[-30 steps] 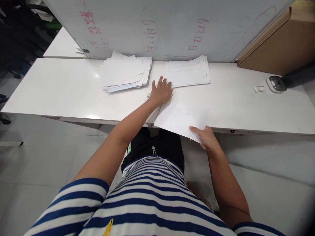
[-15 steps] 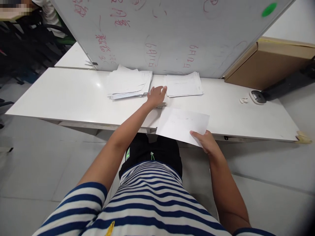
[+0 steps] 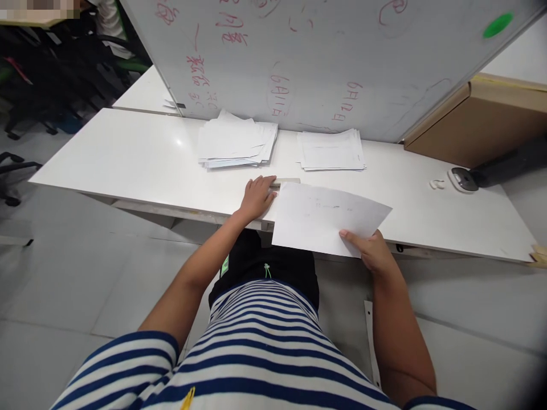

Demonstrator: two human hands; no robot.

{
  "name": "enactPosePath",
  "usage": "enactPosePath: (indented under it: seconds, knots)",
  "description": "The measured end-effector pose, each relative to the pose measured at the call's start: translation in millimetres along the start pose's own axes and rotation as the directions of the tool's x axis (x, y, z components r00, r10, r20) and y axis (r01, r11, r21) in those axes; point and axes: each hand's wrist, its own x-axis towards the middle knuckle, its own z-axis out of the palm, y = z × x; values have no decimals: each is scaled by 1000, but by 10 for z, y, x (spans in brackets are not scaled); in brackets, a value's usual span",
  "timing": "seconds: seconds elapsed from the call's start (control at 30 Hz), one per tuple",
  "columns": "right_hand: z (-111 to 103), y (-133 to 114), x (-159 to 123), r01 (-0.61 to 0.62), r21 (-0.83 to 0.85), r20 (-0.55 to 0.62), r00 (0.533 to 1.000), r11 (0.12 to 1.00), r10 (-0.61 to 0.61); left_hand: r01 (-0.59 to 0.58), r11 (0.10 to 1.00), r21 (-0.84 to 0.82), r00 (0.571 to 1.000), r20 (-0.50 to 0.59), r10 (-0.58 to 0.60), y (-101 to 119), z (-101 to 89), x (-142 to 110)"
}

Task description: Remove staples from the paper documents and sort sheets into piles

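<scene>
The right hand (image 3: 376, 251) pinches the white sheet (image 3: 318, 219) near its right corner, the paper extending leftward from it.

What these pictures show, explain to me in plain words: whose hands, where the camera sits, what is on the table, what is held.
There is no machine here: these are a person's two bare hands. The camera is worn on the head, looking forward and down. The right hand holds a white rectangular paper sheet, its thumb on top. The left hand is at a pale, narrow object, partly hidden; whether it grips that, I cannot tell. On the white, smooth-topped table lie two white paper stacks, before a whiteboard with red writing. A brown cardboard box stands at the right.
</scene>
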Motion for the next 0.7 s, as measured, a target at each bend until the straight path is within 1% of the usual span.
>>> enactPosePath:
  seconds: [0.3, 0.7]
  knots:
    - [16, -37, -26, -26, 4, 1, 1000, 1000, 26, -24, 1000, 4, 999, -27, 24, -11, 15, -16]
    - [12, 96, -9, -59, -26, 26, 998, 998, 59, -27, 1000, 7, 999, -36, 27, -40, 58, 0]
